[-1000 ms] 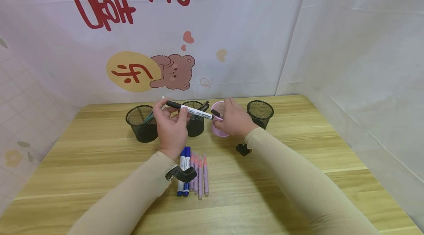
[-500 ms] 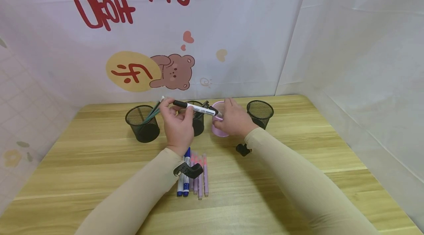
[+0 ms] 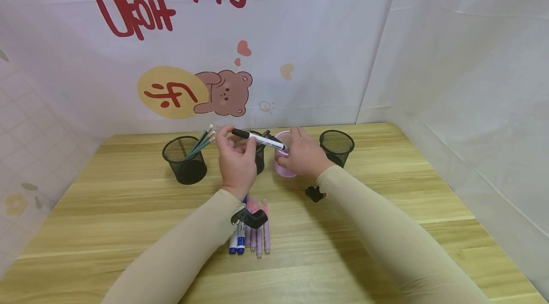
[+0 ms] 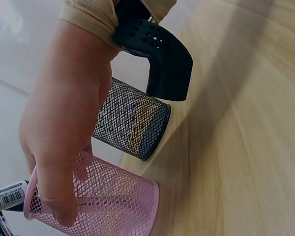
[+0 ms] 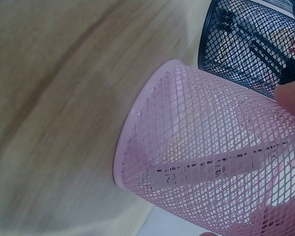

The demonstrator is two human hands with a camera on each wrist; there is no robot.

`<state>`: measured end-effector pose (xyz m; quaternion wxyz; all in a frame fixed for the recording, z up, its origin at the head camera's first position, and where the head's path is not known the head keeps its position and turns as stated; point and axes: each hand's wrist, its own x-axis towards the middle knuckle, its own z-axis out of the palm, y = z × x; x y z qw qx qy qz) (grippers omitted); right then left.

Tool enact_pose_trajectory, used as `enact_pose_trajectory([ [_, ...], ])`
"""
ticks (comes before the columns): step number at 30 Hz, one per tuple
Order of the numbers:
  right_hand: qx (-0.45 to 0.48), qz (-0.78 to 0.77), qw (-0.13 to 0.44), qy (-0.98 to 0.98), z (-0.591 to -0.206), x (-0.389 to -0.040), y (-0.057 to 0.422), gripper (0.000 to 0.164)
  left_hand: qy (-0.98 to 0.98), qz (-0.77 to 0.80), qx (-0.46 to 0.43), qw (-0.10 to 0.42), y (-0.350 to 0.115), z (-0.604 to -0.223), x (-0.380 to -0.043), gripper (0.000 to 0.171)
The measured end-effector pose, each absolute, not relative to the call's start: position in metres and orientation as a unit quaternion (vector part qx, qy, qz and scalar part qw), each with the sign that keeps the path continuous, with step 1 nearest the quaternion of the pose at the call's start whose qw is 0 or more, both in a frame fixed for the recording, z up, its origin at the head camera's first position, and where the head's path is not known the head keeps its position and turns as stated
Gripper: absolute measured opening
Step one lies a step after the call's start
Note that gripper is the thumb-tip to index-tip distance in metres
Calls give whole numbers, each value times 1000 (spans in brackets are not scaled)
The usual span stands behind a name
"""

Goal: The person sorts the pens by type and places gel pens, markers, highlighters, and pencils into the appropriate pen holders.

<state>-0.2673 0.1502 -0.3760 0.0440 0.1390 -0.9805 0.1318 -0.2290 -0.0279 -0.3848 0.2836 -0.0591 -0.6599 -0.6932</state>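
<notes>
Head view: we see a black-capped marker [image 3: 267, 142] held at a pink cup [image 3: 284, 171].
Nearest us, blue markers [image 3: 241, 243] and purple pens [image 3: 259, 243] lie on the tabletop [image 3: 321, 266]. Past them, the left grip [image 3: 237, 163] pinches the marker around its capped end, we judge to leave the other end free; that end extends beyond the fingers to the cup's mouth. The right grip [image 3: 305, 154] clasps the cup, apparently to steady it. Black mesh cups [image 3: 191, 174] flank it.

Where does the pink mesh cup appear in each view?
Head: the pink mesh cup, just right of centre, held by the right hand.
Left wrist: lower left, its base toward the right.
Right wrist: centre to right edge, large.
Shared landmark: the wooden tabletop.
</notes>
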Motion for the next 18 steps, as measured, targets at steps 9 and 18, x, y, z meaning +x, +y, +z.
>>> enact_pose_trajectory([
  [9, 140, 129, 42, -981, -376, -267, 150, 70, -677, -682, -61, 270, -25, -384, -228, 48],
  [18, 137, 130, 41, -981, -377, -268, 150, 71, -693, -675, -67, 246, -25, -386, -227, 47],
])
